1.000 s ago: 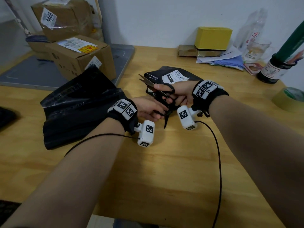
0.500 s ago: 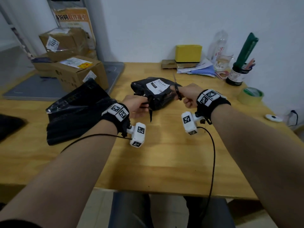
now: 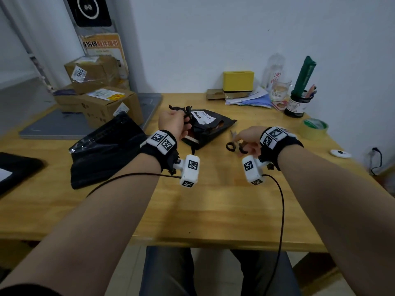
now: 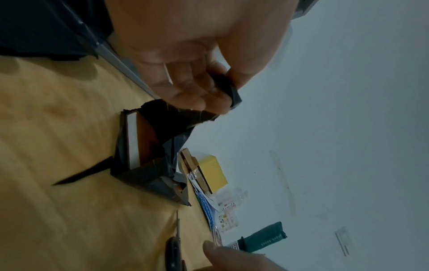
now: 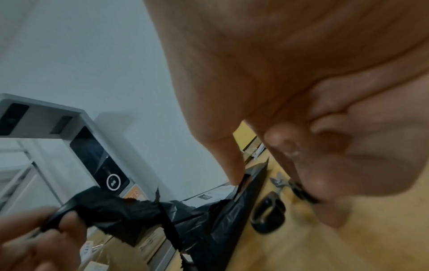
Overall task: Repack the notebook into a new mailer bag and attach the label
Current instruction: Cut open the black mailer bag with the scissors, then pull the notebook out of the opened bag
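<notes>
Left hand (image 3: 171, 122) raised at 11 o'clock, pinching cut strip (image 4: 228, 91) of old mailer (image 3: 210, 127). Right hand (image 3: 249, 137) low at 1 o'clock, fingers curled on scissors (image 3: 235, 145) at table (image 3: 213, 210). Mailer slit open; notebook (image 4: 133, 141) inside, edge exposed. New mailers (image 3: 104, 150) at 9 o'clock. Boxes (image 3: 106, 103), tape (image 3: 313, 129) behind.

Brown notebook (image 4: 148, 139) inside cut-open black mailer (image 3: 210, 130)
</notes>
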Demonstrator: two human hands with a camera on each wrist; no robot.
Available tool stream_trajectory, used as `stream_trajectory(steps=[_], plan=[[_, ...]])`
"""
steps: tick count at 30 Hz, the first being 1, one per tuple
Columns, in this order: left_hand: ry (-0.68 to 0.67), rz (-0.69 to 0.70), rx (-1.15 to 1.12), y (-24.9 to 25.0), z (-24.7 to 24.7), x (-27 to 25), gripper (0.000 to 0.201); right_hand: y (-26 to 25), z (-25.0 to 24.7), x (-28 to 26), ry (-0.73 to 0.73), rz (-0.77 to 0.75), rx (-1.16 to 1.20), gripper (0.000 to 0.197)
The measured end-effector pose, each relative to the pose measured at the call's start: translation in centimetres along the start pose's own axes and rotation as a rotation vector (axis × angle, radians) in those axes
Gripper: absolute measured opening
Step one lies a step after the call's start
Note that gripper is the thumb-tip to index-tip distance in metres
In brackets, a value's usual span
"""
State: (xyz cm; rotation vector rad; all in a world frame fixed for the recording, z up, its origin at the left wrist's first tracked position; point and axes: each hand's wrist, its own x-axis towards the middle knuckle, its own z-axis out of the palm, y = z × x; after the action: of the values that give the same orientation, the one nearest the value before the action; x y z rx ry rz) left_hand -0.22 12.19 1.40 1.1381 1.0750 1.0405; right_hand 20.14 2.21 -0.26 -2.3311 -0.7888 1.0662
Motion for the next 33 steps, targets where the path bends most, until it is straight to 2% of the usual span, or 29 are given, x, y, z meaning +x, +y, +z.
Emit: stream_trajectory(steps=[4,8,12,14,17,18,20,21,23,29,31,33], plan=[[0.066,0.138,-0.038,0.7,1.7,-0.6,0.009,-0.6,-0.1,-0.8,0.019,-0.033,-0.049,0.04],[0.002,0.251,-0.052,0.7,3.8,-1.6,0.011,-0.5,-0.9,-0.6,0.012,-0.065,-0.091,0.046],[-0.053,0.405,-0.036,1.4,6.2,-2.3,0.016,-0.1,-2.0,-0.1,-0.009,-0.116,0.069,0.052],[-0.135,0.392,0.003,1.4,7.5,-2.3,0.018,-0.2,-2.5,-0.3,-0.014,-0.239,0.32,0.062],[-0.255,0.3,0.095,0.0,9.3,-1.6,0.018,-0.3,-3.4,-0.6,-0.053,-0.368,0.691,0.081],[-0.288,0.28,0.141,-0.7,9.8,-1.4,0.017,-0.2,-3.7,-0.6,-0.045,-0.396,0.72,0.076],[-0.36,0.24,0.219,-2.3,10.6,-1.1,0.015,0.4,-3.9,-0.5,0.037,-0.425,0.64,0.051],[-0.393,0.211,0.242,-3.0,11.1,-1.0,0.014,0.8,-3.9,-0.2,0.096,-0.409,0.605,0.038],[-0.43,0.14,0.275,-4.1,11.7,-0.8,0.017,2.2,-4.2,1.1,0.184,-0.332,0.656,0.027],[-0.384,0.029,0.319,-5.8,11.8,0.7,0.024,7.4,-5.6,4.1,0.329,-0.115,1.085,0.022],[-0.335,0.022,0.329,-6.2,11.3,1.6,0.027,8.7,-6.0,4.5,0.216,-0.01,1.114,0.038],[-0.268,0.01,0.338,-6.5,10.6,2.5,0.026,9.2,-6.0,4.5,0.011,0.051,0.911,0.057]])
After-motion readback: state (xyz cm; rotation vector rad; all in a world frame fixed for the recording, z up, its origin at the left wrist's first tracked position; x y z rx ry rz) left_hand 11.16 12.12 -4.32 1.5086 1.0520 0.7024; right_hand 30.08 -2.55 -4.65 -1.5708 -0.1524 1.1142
